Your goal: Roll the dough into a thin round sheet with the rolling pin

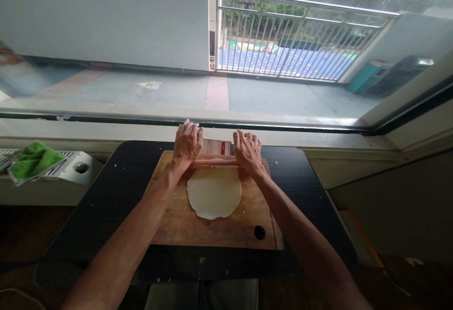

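A wooden rolling pin [207,163] lies crosswise over the far edge of a flat, thin sheet of dough [214,194]. My left hand [188,144] bears down on the pin's left end, and my right hand [247,147] on its right end. The fingers of both hands reach past the pin, slightly bent and whitened with flour. Beneath the dough is a wooden cutting board [173,227] with a round hole near its front right corner. The pin's ends are partly hidden under my palms.
The board rests on a black table [304,196] dotted with crumbs. A phone [216,147] with a lit screen stands behind the board. A green cloth [37,161] lies on a white radiator [76,161] at left. Beyond the sill are a window and a metal railing [283,41].
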The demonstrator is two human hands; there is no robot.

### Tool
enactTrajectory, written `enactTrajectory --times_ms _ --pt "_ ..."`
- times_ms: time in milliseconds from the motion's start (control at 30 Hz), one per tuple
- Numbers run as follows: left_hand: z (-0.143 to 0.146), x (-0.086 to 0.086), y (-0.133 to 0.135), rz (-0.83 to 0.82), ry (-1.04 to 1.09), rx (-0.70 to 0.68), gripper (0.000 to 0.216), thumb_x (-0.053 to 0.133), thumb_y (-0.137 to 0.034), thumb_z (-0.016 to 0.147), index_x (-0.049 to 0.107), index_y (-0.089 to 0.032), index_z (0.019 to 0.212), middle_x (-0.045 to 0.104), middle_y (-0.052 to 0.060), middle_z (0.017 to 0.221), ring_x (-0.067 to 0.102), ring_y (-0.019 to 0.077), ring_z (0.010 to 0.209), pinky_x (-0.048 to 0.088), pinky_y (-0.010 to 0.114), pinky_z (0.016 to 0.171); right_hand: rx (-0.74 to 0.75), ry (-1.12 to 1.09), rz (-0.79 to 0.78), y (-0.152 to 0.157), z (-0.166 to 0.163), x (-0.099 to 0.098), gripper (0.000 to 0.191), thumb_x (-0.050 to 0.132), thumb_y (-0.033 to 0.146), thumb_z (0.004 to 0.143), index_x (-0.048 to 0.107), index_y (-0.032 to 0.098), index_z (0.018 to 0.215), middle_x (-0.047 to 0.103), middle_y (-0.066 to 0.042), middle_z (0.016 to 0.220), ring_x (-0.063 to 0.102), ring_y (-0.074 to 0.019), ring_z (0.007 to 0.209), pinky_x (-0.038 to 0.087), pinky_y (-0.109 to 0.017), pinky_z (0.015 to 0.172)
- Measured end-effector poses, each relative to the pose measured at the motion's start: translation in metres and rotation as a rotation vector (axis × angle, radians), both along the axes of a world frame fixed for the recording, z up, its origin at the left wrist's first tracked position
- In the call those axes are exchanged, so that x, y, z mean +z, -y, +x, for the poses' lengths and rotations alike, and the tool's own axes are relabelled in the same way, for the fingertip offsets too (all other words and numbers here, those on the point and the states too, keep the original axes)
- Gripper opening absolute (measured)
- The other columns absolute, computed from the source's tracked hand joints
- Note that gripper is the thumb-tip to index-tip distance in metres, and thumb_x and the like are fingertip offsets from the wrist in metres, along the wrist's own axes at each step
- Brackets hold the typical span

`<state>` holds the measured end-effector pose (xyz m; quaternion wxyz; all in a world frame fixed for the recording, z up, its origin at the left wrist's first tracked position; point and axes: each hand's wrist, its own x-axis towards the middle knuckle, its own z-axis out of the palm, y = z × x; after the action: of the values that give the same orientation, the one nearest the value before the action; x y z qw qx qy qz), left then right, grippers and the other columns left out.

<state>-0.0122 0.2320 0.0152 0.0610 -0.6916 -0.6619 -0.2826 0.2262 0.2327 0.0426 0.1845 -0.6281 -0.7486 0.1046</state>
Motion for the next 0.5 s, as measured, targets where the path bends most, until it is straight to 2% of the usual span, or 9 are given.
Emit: enactTrajectory --times_ms 100,233,400,500 --pt "0.005 -0.002 -0.005 -0.003 0.002 -0.006 0.053 0.030 -0.039 0.116 0.068 -0.011 0.138 0.072 0.024 0.146 0.051 0.0374 0.159 0.038 0.061 0.135 -0.019 -0.027 0.001 -0.008 -0.002 -0.001 0.075 0.008 0.058 0.118 0.058 0.024 0.162 0.060 -0.023 0.161 0.051 -0.0424 0.150 0.036 -0.070 0.126" --pt "0.010 -0.003 -0.002 0.028 -0.025 -0.031 0.051 0.029 -0.041 0.116 0.070 -0.014 0.132 0.073 0.022 0.143 0.050 0.0382 0.159 0.040 0.062 0.133 -0.024 -0.013 -0.023 -0.010 -0.003 -0.003 0.072 0.012 0.057 0.119 0.058 0.024 0.163 0.060 -0.022 0.163 0.051 -0.0422 0.153 0.034 -0.071 0.127" --pt "0.015 -0.002 0.017 -0.065 -0.064 -0.074 0.054 0.036 -0.040 0.114 0.063 -0.008 0.148 0.063 0.026 0.158 0.039 0.0396 0.168 0.032 0.062 0.138 -0.009 0.076 -0.093 0.006 -0.002 -0.007 0.070 0.022 0.056 0.120 0.042 0.022 0.177 0.047 -0.020 0.178 0.035 -0.0412 0.169 0.023 -0.071 0.135" --pt "0.015 -0.007 0.029 -0.116 -0.072 -0.110 0.054 0.047 -0.039 0.112 0.060 -0.011 0.155 0.059 0.026 0.164 0.035 0.0419 0.170 0.030 0.068 0.138 0.007 0.155 -0.079 0.024 -0.001 -0.009 0.068 0.028 0.052 0.118 0.040 0.021 0.179 0.042 -0.017 0.181 0.028 -0.0393 0.172 0.020 -0.069 0.137"
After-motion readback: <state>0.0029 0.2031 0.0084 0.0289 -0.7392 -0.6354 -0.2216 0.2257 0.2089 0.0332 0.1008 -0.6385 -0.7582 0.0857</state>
